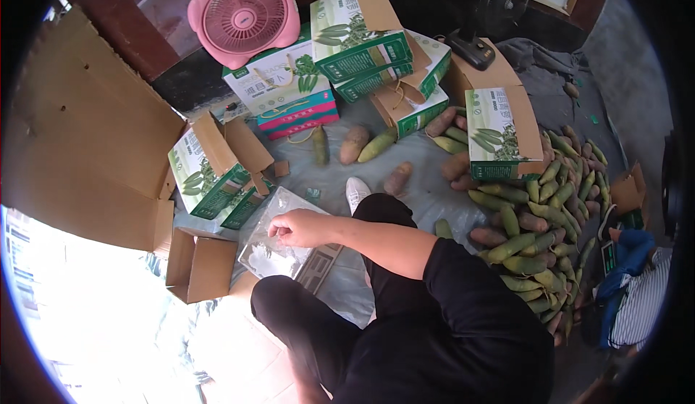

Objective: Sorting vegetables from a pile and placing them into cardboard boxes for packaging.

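My right hand (298, 229) is over a shallow white-and-grey box (316, 268) on the floor in front of my knees. Its fingers are curled together, and what they hold, if anything, is too small or hidden to name. Clear crinkled plastic and a bright white patch show inside the box below the hand. My left hand is not in view. An open brown cardboard box (211, 268) stands just left of the shallow box. Farther off, a printed white-and-green carton (208, 166) sits with its flaps up.
A big heap of green radishes (536, 245) lies to my right, with a carton (499, 132) on it. More cartons (362, 38) stack ahead, near a pink fan (245, 17) and a black fan (486, 13). A person (637, 295) is at the far right.
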The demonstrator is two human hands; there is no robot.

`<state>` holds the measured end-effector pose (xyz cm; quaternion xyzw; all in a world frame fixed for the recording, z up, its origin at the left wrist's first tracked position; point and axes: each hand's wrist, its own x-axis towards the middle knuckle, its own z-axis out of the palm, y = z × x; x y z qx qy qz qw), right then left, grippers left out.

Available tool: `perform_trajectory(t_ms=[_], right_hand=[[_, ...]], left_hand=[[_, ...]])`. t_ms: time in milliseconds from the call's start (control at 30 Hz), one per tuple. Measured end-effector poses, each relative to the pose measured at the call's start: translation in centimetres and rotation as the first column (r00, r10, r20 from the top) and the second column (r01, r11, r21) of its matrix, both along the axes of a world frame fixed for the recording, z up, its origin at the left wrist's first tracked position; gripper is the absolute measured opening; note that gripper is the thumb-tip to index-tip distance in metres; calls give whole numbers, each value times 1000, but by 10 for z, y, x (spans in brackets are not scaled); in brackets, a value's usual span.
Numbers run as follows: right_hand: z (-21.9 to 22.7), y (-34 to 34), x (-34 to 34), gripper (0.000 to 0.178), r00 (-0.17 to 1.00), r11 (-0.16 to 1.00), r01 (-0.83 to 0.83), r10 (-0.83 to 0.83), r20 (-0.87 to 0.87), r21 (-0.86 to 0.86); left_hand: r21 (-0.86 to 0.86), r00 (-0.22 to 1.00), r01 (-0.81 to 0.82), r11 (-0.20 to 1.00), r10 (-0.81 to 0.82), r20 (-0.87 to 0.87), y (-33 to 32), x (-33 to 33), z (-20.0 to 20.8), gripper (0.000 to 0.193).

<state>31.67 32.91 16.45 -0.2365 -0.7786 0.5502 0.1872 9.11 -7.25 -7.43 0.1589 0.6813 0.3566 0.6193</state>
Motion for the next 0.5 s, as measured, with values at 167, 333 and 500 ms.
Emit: perform_trajectory(t_ms=[167, 333, 500], right_hand=[[-1, 2, 2, 29, 999, 1000, 29, -29, -22, -3], [-12, 10, 8, 28, 997, 996, 64, -67, -49, -69], [3, 11, 17, 28, 990, 944, 92, -120, -70, -317]], left_hand=[[77, 986, -140, 987, 132, 97, 10, 9, 2, 43], [158, 946, -284, 946, 251, 203, 25, 8, 3, 42], [223, 864, -465, 857, 383, 327, 26, 3, -5, 42]])
